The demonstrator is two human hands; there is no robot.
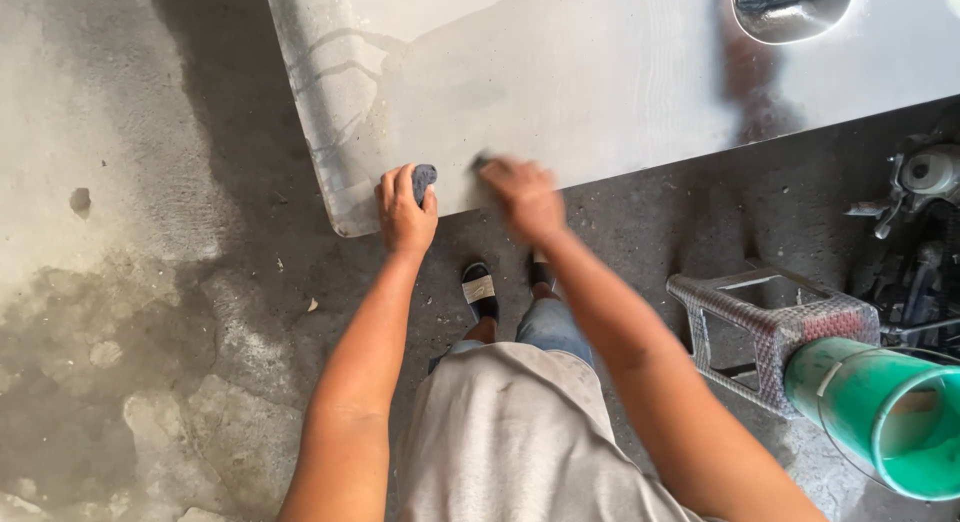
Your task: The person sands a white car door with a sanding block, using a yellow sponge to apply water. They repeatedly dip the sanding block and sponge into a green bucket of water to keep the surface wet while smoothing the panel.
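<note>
The grey car door panel lies flat above the concrete floor. Left hand grips a dark sanding block at the panel's near edge. Right hand is motion-blurred; finger state cannot be determined. The surface appears dull and evenly abraded; streaks remain near the left corner

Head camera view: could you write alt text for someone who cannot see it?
Two bare hands work on a grey metal car door panel: the left hand grips a dark sanding block, the right hand is motion-blurred. A green plastic bucket lies nearby.

One grey panel, two hands, one stool, one green bucket, two sandals
</note>
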